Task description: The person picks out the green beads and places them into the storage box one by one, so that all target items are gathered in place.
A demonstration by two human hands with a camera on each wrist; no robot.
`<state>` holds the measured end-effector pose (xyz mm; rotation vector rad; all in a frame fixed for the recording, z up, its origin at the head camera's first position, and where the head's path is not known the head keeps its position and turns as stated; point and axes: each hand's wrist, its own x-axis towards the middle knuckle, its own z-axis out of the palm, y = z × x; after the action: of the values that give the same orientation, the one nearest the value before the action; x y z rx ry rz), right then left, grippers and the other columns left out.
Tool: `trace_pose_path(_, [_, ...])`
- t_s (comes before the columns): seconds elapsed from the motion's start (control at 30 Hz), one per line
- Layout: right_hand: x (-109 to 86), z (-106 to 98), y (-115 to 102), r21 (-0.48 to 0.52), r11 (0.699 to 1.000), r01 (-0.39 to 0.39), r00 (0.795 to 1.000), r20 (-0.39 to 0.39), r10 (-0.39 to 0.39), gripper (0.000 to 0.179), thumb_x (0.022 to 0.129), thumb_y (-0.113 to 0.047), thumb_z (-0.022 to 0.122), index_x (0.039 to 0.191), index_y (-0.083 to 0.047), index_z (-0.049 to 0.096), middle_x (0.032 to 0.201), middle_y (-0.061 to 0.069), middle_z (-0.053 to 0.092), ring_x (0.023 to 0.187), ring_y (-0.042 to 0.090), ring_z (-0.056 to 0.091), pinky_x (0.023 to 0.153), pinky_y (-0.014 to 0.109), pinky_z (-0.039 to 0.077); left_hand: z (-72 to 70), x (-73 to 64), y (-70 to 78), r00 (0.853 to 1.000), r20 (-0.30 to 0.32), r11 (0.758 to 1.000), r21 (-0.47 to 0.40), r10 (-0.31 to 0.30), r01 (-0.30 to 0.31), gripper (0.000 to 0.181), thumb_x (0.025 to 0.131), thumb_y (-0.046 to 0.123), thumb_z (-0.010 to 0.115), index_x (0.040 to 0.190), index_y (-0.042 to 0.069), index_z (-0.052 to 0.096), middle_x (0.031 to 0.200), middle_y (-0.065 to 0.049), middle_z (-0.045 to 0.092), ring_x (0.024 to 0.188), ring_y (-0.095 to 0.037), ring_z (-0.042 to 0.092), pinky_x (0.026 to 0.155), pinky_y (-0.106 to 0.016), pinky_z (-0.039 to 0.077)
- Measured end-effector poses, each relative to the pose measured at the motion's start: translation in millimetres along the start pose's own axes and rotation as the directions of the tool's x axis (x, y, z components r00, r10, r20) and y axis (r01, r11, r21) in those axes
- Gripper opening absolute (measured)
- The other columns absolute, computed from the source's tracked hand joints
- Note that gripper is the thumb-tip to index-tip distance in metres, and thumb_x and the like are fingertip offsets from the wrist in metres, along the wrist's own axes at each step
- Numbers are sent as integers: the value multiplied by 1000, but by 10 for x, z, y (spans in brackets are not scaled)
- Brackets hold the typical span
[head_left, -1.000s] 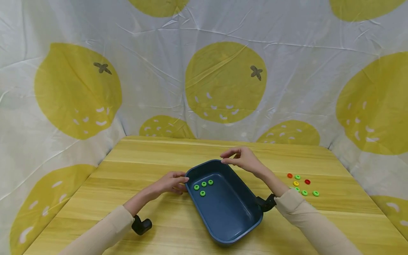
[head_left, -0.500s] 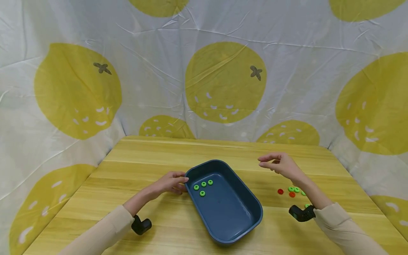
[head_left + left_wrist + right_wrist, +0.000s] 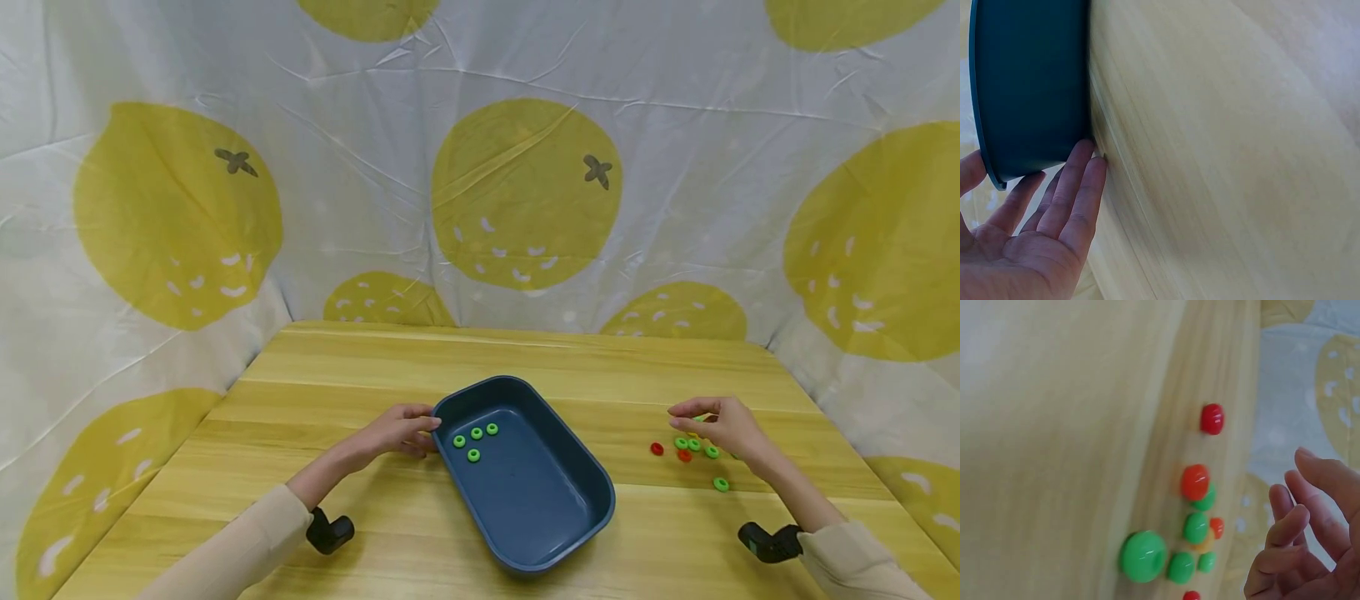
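A dark blue rectangular tub [image 3: 540, 508] stands at an angle on the table, with several small green rings [image 3: 477, 433] at its far left inside. My left hand [image 3: 397, 429] holds the tub's far-left corner. In the left wrist view, the thumb is at the rim and the fingers [image 3: 1075, 187] lie along the outer wall. To the right of the tub, my right hand [image 3: 720, 425] hovers over loose rings, fingers loosely bent and nothing visible between them. Near it lie a red ring [image 3: 657, 448], an orange-red ring [image 3: 685, 456] and several green rings [image 3: 721, 484]; some others are hidden behind the hand.
The light wooden table [image 3: 360, 367] meets a hanging cloth [image 3: 360, 192] with yellow fruit prints at its back and sides. In the right wrist view, a big green ring [image 3: 1143, 556] lies apart from the small cluster.
My right hand has moved right from above the tub's far rim and down over the loose rings. Near-side rings earlier behind that arm now show. The left hand and tub stay put.
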<state>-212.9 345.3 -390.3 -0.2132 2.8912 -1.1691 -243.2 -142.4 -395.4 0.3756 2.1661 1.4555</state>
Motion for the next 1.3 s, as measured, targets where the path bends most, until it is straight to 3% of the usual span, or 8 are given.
trace_pose_path(0.37, [-29,130,221,-212,971,106,992,-37,-117,15,79,-16,74,90,-6,74,84,6,72,68,0,56,57,19,46,1,1,-19,1000,-2,1000,-2,3,-3,52,97,29,50,133,-8,43,121,-25,61,103,-32,66,88,-43,54])
trace_pose_path(0.9, [14,130,164,-288,956,53,999,13,-52,14,76,-16,76,86,-7,73,79,1,69,70,9,58,60,23,45,3,-11,2,1000,7,1000,-9,12,-12,51,97,28,48,133,-8,43,121,-26,61,102,-31,67,87,-44,54])
trace_pose_path(1.2, [7,136,156,-274,961,23,1000,7,-22,12,76,-13,75,85,-6,73,77,0,67,69,8,54,58,22,43,10,-13,10,1000,7,1000,-2,3,-3,55,97,29,49,135,-9,40,124,-26,59,105,-32,65,89,-44,53])
trace_pose_path(1.3, [0,112,140,-246,969,24,1000,-6,-27,14,78,-15,74,88,-5,73,80,2,67,65,6,53,52,22,41,8,-18,12,1000,5,1000,0,-1,1,54,97,29,48,135,-9,40,124,-26,59,106,-34,64,89,-44,53])
